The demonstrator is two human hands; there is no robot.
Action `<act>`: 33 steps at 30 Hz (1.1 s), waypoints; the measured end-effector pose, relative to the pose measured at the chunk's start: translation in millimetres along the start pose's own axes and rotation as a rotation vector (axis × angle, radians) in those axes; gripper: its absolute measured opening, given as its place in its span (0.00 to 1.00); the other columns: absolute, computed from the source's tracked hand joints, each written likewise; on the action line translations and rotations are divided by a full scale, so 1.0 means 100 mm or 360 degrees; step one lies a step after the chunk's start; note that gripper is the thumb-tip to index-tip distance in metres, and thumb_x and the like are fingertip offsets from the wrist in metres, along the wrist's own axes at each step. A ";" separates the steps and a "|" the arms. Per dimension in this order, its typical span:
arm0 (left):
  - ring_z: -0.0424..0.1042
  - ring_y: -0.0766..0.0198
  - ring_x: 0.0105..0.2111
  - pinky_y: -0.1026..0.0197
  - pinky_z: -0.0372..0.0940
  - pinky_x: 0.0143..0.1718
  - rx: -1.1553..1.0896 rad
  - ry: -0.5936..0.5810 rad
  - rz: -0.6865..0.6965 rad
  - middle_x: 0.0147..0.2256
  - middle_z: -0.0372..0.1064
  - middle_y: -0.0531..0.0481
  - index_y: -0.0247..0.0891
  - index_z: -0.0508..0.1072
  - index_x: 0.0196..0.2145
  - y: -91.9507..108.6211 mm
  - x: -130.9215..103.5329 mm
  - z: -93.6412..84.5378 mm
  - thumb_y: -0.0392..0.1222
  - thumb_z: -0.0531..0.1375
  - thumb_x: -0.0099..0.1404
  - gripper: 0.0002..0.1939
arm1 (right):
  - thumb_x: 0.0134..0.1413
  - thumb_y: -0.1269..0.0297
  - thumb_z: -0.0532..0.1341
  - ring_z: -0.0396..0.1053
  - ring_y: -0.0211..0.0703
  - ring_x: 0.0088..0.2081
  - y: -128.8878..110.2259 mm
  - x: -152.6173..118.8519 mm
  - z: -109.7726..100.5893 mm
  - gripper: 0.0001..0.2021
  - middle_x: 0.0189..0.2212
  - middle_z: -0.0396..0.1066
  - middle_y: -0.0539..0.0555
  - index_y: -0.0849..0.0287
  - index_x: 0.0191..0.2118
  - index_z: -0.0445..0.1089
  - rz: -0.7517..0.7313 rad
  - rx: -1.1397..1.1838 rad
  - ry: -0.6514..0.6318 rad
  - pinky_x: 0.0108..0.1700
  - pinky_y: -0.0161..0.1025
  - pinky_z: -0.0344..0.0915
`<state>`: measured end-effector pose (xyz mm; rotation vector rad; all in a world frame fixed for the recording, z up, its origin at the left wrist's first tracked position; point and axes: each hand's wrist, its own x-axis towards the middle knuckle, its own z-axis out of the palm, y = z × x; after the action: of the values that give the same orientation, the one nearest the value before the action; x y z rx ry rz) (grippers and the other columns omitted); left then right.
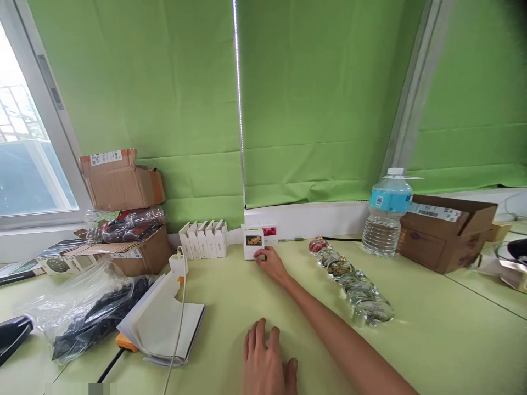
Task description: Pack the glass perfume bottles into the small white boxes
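Note:
My right hand (270, 264) reaches to the back of the table, its fingers closed on the lower right corner of a small white box (252, 241) with a picture on its front. Behind that box, partly hidden, is another white one with a red picture (270, 232). My left hand (265, 359) lies near the front edge of the view, fingers apart, holding nothing. Several narrow white boxes (206, 241) stand in a row left of my right hand. To its right runs a line of clear round containers (349, 280) with dried contents.
A large water bottle (382, 219) and an open cardboard box (440, 241) stand at the back right. On the left are stacked cartons (119, 181), a plastic bag (94, 307), papers (164, 318) and a white cable (181, 307). Green blinds (329, 99) hang behind.

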<state>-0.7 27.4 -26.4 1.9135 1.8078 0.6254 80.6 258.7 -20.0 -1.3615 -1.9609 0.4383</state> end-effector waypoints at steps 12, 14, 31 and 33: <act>0.54 0.47 0.61 0.48 0.49 0.62 0.0218 0.0058 -0.0019 0.60 0.59 0.42 0.38 0.69 0.54 0.03 -0.06 0.01 0.44 0.56 0.58 0.26 | 0.61 0.60 0.59 0.59 0.54 0.57 0.13 0.10 0.13 0.18 0.59 0.58 0.58 0.57 0.56 0.63 -0.0014 -0.0318 -0.0165 0.57 0.58 0.58; 0.54 0.48 0.61 0.49 0.49 0.62 0.0233 0.0087 -0.0009 0.60 0.59 0.42 0.38 0.70 0.54 0.00 -0.05 0.02 0.44 0.55 0.59 0.25 | 0.61 0.60 0.59 0.61 0.53 0.56 0.13 0.10 0.13 0.18 0.59 0.59 0.58 0.57 0.56 0.63 -0.0028 -0.0335 -0.0170 0.56 0.57 0.59; 0.59 0.54 0.57 0.51 0.54 0.59 0.0211 0.0344 0.0102 0.55 0.64 0.43 0.39 0.71 0.48 0.01 -0.09 -0.15 0.36 0.51 0.64 0.17 | 0.62 0.61 0.59 0.66 0.49 0.51 0.17 -0.01 0.07 0.15 0.53 0.65 0.57 0.60 0.51 0.66 0.0122 0.0136 -0.0022 0.52 0.53 0.64; 0.60 0.55 0.56 0.52 0.56 0.57 0.0185 0.0353 0.0121 0.54 0.64 0.44 0.39 0.71 0.48 0.03 -0.10 -0.20 0.35 0.50 0.64 0.17 | 0.62 0.61 0.58 0.69 0.46 0.47 0.16 -0.08 0.04 0.14 0.49 0.67 0.57 0.60 0.50 0.67 0.0162 0.0246 0.0003 0.48 0.49 0.68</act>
<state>-10.5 16.9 -9.3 2.0681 1.9508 0.8022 90.0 258.3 -35.4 -1.3652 -1.8215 0.6231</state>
